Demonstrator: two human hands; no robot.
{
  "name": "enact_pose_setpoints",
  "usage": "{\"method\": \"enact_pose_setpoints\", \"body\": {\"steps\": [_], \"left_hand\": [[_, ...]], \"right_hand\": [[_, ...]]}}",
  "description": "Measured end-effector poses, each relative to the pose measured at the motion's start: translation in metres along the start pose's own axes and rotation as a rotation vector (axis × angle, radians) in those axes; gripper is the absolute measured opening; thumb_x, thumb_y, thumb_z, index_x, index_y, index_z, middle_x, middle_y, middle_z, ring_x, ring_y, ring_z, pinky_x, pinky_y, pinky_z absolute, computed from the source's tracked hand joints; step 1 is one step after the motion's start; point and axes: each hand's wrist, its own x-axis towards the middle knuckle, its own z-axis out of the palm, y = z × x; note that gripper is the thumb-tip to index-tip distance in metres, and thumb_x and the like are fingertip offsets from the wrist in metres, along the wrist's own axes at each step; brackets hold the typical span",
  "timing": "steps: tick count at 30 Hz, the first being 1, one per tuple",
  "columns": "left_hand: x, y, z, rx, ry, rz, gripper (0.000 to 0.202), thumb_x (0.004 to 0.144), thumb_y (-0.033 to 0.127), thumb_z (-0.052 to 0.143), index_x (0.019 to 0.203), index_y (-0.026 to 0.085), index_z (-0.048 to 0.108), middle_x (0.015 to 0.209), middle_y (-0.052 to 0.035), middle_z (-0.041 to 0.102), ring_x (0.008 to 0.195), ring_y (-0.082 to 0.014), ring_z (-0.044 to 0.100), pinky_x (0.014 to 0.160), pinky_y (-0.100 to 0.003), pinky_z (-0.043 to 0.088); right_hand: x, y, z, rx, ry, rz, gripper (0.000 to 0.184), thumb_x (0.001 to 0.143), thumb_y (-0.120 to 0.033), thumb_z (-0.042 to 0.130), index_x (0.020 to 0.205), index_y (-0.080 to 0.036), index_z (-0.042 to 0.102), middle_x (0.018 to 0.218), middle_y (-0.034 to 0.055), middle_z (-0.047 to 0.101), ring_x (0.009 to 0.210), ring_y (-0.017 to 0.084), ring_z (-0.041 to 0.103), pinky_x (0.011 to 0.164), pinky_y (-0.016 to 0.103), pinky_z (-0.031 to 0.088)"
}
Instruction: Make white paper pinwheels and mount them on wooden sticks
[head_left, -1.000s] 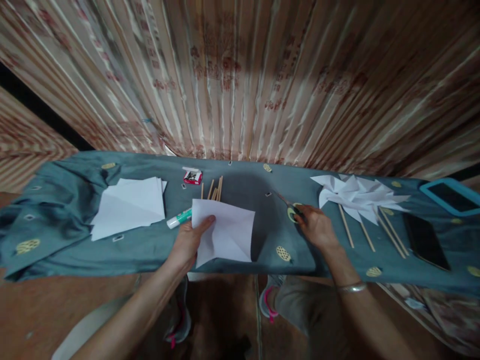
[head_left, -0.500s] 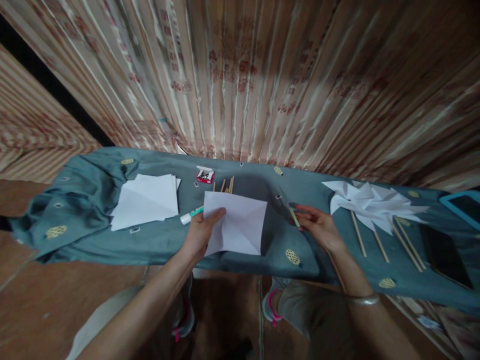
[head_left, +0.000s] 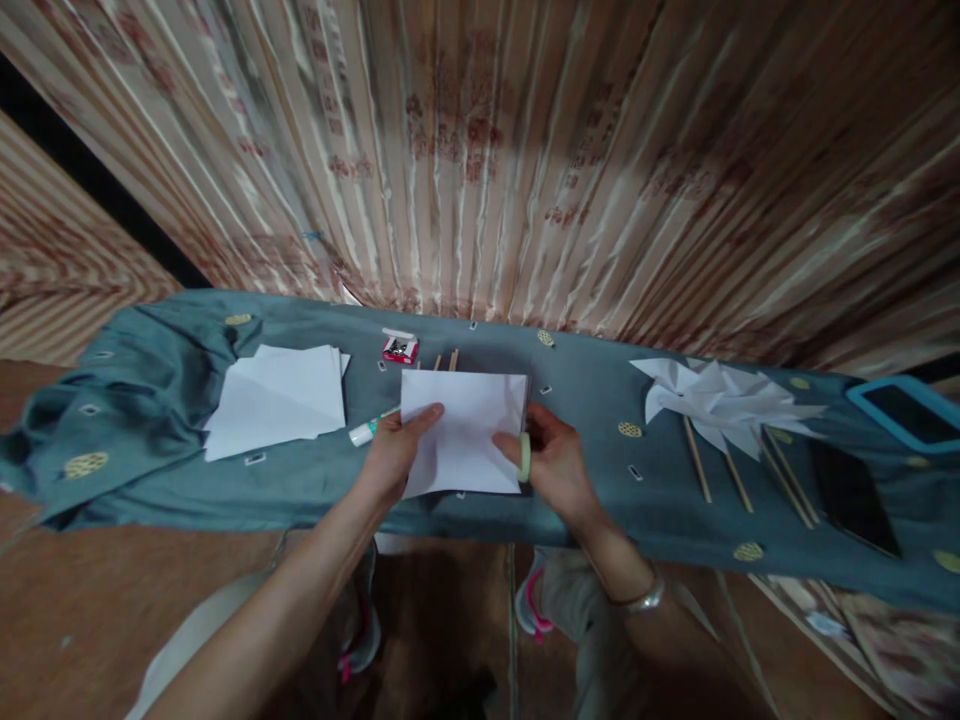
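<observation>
A white sheet of paper (head_left: pixel 465 425), faintly creased, is held up over the middle of the cloth. Its left edge is pinched by my left hand (head_left: pixel 394 455), thumb on top and fingers behind. At the right edge, my right hand (head_left: pixel 555 460) holds scissors (head_left: pixel 525 457); the pale green handle loop shows by the thumb, while the blades are mostly hidden. Several thin wooden sticks (head_left: pixel 454 360) poke out behind the paper. Partly covered by my left hand lies a white and green glue stick (head_left: pixel 364 432).
A stack of white paper (head_left: pixel 277 405) lies left, near a small red box (head_left: pixel 400 347) of metal bits. On the right are paper pinwheels (head_left: pixel 720 400) on sticks, a black phone (head_left: pixel 853 497) and a blue-framed device (head_left: pixel 911 412). A curtain (head_left: pixel 465 180) hangs behind.
My right hand has moved left with the scissors, from apart over the cloth to the paper's right edge. My left hand still grips the paper. The view has shifted slightly.
</observation>
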Motion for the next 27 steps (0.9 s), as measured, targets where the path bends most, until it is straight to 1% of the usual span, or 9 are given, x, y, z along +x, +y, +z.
{"method": "enact_pose_setpoints", "body": {"steps": [3, 7, 10, 12, 14, 17, 19, 23, 27], "left_hand": [[-0.002, 0.003, -0.004, -0.086, -0.102, -0.045, 0.039, 0.055, 0.039, 0.082, 0.080, 0.012, 0.071, 0.077, -0.0089, 0.074, 0.075, -0.0257, 0.069, 0.063, -0.030, 0.051], [-0.007, -0.004, -0.010, -0.213, -0.265, -0.031, 0.040, 0.064, 0.043, 0.076, 0.094, 0.018, 0.070, 0.099, -0.0075, 0.073, 0.094, -0.0253, 0.066, 0.078, -0.034, 0.053], [-0.013, -0.014, -0.007, -0.134, -0.371, -0.033, 0.049, 0.064, 0.043, 0.078, 0.104, 0.017, 0.068, 0.111, -0.0100, 0.069, 0.104, -0.0275, 0.062, 0.082, -0.034, 0.052], [-0.018, -0.020, -0.003, -0.076, -0.394, -0.040, 0.054, 0.061, 0.044, 0.080, 0.104, 0.014, 0.068, 0.111, -0.0127, 0.069, 0.106, -0.0302, 0.062, 0.082, -0.035, 0.052], [-0.020, -0.025, 0.003, -0.082, -0.341, -0.020, 0.056, 0.059, 0.041, 0.082, 0.107, 0.015, 0.066, 0.114, -0.0123, 0.068, 0.108, -0.0311, 0.061, 0.085, -0.037, 0.051], [-0.020, -0.026, 0.009, -0.103, -0.182, 0.038, 0.060, 0.057, 0.029, 0.084, 0.112, 0.018, 0.063, 0.116, -0.0088, 0.067, 0.109, -0.0280, 0.060, 0.091, -0.036, 0.048], [-0.018, -0.024, 0.009, -0.078, -0.102, 0.067, 0.055, 0.057, 0.024, 0.083, 0.108, 0.018, 0.064, 0.113, -0.0073, 0.069, 0.104, -0.0257, 0.062, 0.092, -0.035, 0.048], [-0.011, -0.012, 0.003, -0.012, -0.039, 0.148, 0.042, 0.062, 0.024, 0.079, 0.102, 0.017, 0.066, 0.108, -0.0066, 0.070, 0.096, -0.0234, 0.064, 0.090, -0.035, 0.048], [-0.001, 0.001, -0.007, -0.006, 0.055, 0.274, 0.047, 0.060, 0.026, 0.079, 0.102, 0.015, 0.064, 0.103, -0.0075, 0.069, 0.093, -0.0222, 0.063, 0.089, -0.037, 0.049]], "right_hand": [[0.012, 0.004, -0.001, 0.183, 0.072, 0.045, 0.033, 0.061, -0.036, 0.076, 0.088, -0.019, 0.066, 0.076, 0.0012, 0.071, 0.064, 0.016, 0.061, 0.059, 0.029, 0.049], [0.025, 0.005, -0.004, 0.342, 0.213, 0.071, 0.032, 0.055, -0.035, 0.078, 0.080, -0.020, 0.065, 0.075, -0.0003, 0.070, 0.063, 0.015, 0.061, 0.061, 0.029, 0.049], [0.027, 0.002, -0.001, 0.386, 0.232, 0.072, 0.032, 0.053, -0.032, 0.079, 0.079, -0.020, 0.065, 0.075, -0.0007, 0.070, 0.062, 0.015, 0.061, 0.061, 0.029, 0.049], [0.025, 0.001, 0.004, 0.374, 0.208, 0.058, 0.031, 0.055, -0.032, 0.078, 0.079, -0.020, 0.064, 0.073, -0.0012, 0.070, 0.061, 0.015, 0.060, 0.059, 0.028, 0.049], [0.022, -0.001, 0.011, 0.348, 0.163, 0.035, 0.029, 0.058, -0.032, 0.077, 0.081, -0.020, 0.064, 0.073, -0.0016, 0.070, 0.062, 0.015, 0.060, 0.058, 0.027, 0.049], [0.018, -0.003, 0.019, 0.330, 0.107, 0.022, 0.028, 0.060, -0.032, 0.077, 0.082, -0.021, 0.064, 0.072, -0.0023, 0.069, 0.062, 0.015, 0.060, 0.059, 0.027, 0.049], [0.017, -0.005, 0.021, 0.327, 0.084, 0.029, 0.029, 0.060, -0.033, 0.078, 0.083, -0.021, 0.064, 0.071, -0.0026, 0.068, 0.062, 0.014, 0.059, 0.059, 0.026, 0.049], [0.012, -0.008, 0.016, 0.261, 0.030, 0.078, 0.039, 0.061, -0.040, 0.078, 0.091, -0.019, 0.065, 0.072, -0.0015, 0.068, 0.061, 0.013, 0.059, 0.055, 0.024, 0.047], [-0.006, -0.002, 0.010, 0.180, -0.202, 0.161, 0.048, 0.066, -0.048, 0.074, 0.101, -0.017, 0.063, 0.077, 0.0024, 0.068, 0.060, 0.013, 0.060, 0.049, 0.022, 0.043]]}}
